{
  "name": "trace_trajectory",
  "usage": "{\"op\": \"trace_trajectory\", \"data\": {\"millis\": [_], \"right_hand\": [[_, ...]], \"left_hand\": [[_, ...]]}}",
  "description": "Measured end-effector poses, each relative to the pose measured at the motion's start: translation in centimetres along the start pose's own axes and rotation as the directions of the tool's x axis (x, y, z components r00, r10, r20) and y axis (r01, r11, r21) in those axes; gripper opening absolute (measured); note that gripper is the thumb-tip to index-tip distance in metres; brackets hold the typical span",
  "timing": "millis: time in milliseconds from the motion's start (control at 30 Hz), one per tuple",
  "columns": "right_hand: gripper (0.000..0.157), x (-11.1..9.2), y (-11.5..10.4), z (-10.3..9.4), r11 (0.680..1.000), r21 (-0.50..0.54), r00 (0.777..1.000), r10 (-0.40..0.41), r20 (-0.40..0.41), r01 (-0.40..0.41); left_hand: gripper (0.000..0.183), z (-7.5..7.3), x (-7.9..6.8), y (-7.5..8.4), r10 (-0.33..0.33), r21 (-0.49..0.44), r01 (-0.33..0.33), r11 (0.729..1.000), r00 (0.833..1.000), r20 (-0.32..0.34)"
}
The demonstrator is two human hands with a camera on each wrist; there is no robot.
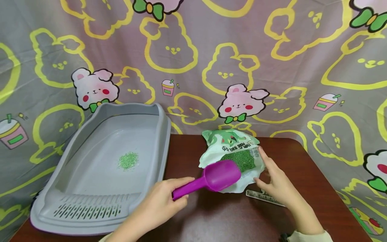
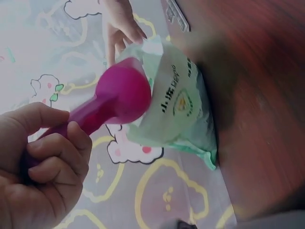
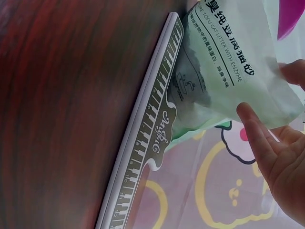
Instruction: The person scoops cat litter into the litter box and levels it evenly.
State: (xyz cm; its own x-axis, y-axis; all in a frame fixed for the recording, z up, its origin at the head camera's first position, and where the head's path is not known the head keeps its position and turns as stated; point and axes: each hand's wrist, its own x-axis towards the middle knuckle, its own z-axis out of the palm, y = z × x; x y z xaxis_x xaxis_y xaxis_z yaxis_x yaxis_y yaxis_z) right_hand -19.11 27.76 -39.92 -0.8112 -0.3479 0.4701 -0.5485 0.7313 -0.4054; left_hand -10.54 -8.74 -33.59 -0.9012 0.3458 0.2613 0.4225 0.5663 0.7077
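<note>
My left hand [image 1: 163, 201] grips the handle of a purple scoop [image 1: 222, 176], its fingers curled round it in the left wrist view. The scoop's head overlaps the mouth of a pale green cat litter bag [image 1: 226, 144]; no pellets show on the scoop. Green litter pellets [image 1: 242, 159] are visible inside the bag, which leans with its mouth toward me. My right hand [image 1: 278, 183] touches the bag's right side near the rim, thumb and fingers straight and spread apart. In the right wrist view, a fingertip [image 3: 244, 112] lies against the printed film.
A grey litter tray [image 1: 164, 144] stands at the left with a small heap of green pellets [image 1: 128, 160] on its floor. A ruler with piano-key print and the word Music [image 3: 152, 119] lies beside the bag. Behind the brown table [image 1: 308, 168] hangs a patterned cloth [image 1: 193, 40].
</note>
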Motion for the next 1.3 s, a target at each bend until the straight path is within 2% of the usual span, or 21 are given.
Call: {"op": "trace_trajectory", "data": {"millis": [133, 367, 600, 1300], "right_hand": [[0.107, -0.1, -0.1, 0.0, 1.000, 0.010, 1.000, -0.004, -0.001, 0.004], [0.107, -0.1, -0.1, 0.0, 1.000, 0.003, 1.000, -0.007, -0.002, 0.007], [0.108, -0.1, -0.1, 0.0, 1.000, -0.017, 1.000, -0.008, -0.008, 0.008], [0.107, -0.4, -0.4, 0.3, 1.000, -0.021, 1.000, 0.005, -0.011, -0.005]], "left_hand": [[0.047, 0.7, 0.7, 0.4, 0.000, 0.022, 0.000, 1.000, 1.000, -0.009], [0.042, 2.4, 1.5, 0.6, 0.038, 0.095, -0.034, 0.995, 0.998, -0.047], [0.042, 3.5, 1.9, 0.5, -0.011, 0.111, 0.016, 0.994, 0.999, -0.048], [0.017, 4.0, 3.4, 0.8, -0.080, 0.175, 0.082, 0.981, 0.997, -0.017]]}}
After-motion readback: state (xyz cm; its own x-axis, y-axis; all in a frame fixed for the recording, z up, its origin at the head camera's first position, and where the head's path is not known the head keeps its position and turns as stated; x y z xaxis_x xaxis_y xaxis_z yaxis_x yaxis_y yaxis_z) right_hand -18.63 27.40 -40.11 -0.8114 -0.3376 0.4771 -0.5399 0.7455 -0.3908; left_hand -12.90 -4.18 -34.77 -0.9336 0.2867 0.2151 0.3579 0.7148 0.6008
